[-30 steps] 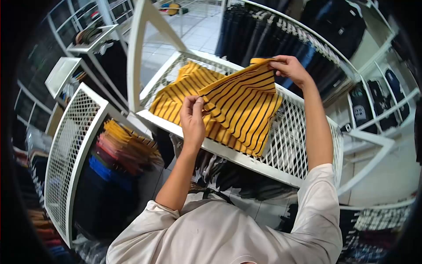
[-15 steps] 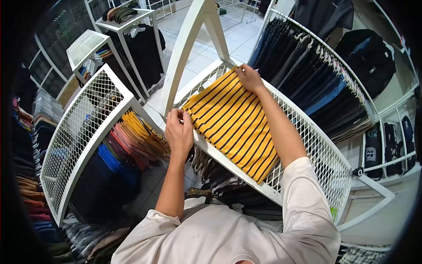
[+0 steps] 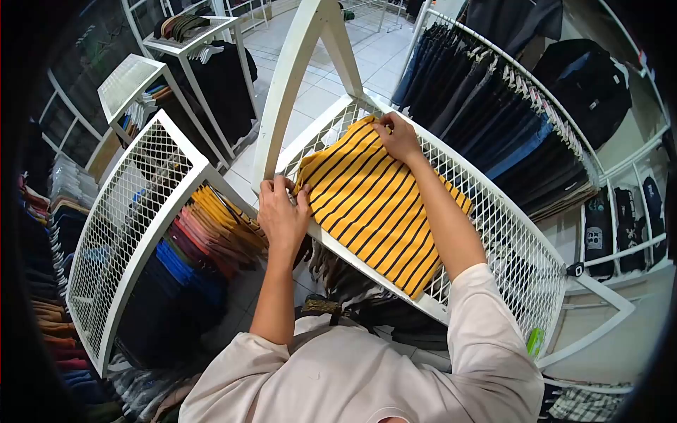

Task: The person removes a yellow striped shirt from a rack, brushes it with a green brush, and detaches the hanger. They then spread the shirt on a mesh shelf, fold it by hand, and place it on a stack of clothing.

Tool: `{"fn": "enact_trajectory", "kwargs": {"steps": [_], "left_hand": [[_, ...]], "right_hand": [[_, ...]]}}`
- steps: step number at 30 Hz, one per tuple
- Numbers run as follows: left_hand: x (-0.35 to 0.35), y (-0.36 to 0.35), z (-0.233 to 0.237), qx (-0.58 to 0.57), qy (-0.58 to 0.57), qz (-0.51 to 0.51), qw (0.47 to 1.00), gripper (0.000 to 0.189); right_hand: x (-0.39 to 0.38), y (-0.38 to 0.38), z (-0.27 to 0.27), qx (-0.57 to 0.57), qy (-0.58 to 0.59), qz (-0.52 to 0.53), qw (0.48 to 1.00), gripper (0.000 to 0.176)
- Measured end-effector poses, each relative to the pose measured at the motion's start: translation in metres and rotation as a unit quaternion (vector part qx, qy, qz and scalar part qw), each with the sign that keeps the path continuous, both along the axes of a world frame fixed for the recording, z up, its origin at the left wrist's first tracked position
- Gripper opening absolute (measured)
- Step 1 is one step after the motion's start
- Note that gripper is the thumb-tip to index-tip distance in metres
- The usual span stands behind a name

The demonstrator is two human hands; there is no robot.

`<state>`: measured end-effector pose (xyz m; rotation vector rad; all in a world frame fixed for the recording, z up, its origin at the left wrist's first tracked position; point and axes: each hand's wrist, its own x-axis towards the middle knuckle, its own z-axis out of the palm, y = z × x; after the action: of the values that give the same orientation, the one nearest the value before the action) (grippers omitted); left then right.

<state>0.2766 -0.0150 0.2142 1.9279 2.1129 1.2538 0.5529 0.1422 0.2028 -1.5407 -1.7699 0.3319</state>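
Observation:
A yellow shirt with dark stripes [image 3: 374, 211] lies folded on the white mesh shelf top [image 3: 511, 233] in front of me. My left hand [image 3: 282, 211] pinches its near left corner, beside the base of a white upright. At the far edge, my right hand [image 3: 398, 139] grips the cloth between thumb and fingers. The fabric is slightly bunched along the edge between both hands. My right forearm crosses over the shirt and hides part of it, while a strip of the cloth shows beyond the arm.
Left of me stands another white mesh-topped rack [image 3: 130, 211] with colourful shirts [image 3: 211, 229] hanging below. Dark trousers and jeans [image 3: 493, 106] hang on a curved rail at the right. A white A-shaped frame [image 3: 296, 77] rises from the shelf's far left end.
Both hands have shifted slightly toward me with the shirt's far edge, which is now more bunched. More of the shirt shows to the right of my forearm.

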Motion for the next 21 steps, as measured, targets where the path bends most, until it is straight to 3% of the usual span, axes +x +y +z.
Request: {"fn": "enact_trajectory", "kwargs": {"steps": [1,3,4,5,7,9,12,15,18,21], "left_hand": [[-0.001,0.0,0.004,0.002,0.001,-0.004,1.0,0.032],[-0.002,0.002,0.016,-0.046,-0.143,-0.056,0.987,0.025],[-0.006,0.007,0.017,0.005,-0.201,-0.119,0.972,0.021],[-0.008,0.014,0.026,-0.015,-0.274,-0.163,0.948,0.021],[-0.006,0.029,0.057,0.023,-0.309,-0.262,0.914,0.022],[0.009,0.037,0.113,0.079,-0.28,-0.316,0.903,0.02],[0.033,0.03,0.187,0.176,-0.199,-0.342,0.901,0.035],[0.045,0.001,0.221,0.296,-0.14,-0.384,0.863,0.044],[0.041,-0.042,0.207,0.309,-0.047,-0.395,0.864,0.036],[0.028,-0.092,0.148,0.254,0.016,-0.427,0.867,0.028]], "right_hand": [[0.003,-0.002,0.002,0.002,0.001,-0.004,1.0,0.026],[0.013,-0.007,0.011,-0.015,0.255,0.051,0.965,0.022],[0.024,-0.012,0.02,0.027,0.251,0.078,0.964,0.016],[0.037,-0.017,0.032,0.049,0.275,0.081,0.957,0.015],[0.059,-0.038,0.076,0.108,0.296,0.073,0.946,0.015],[0.083,-0.06,0.129,0.186,0.299,0.064,0.934,0.017],[0.112,-0.106,0.2,0.271,0.288,0.06,0.917,0.027],[0.131,-0.177,0.238,0.317,0.238,0.063,0.916,0.035],[0.158,-0.251,0.215,0.282,0.091,-0.042,0.954,0.029],[0.138,-0.335,0.164,0.21,-0.008,-0.063,0.976,0.03]]}}
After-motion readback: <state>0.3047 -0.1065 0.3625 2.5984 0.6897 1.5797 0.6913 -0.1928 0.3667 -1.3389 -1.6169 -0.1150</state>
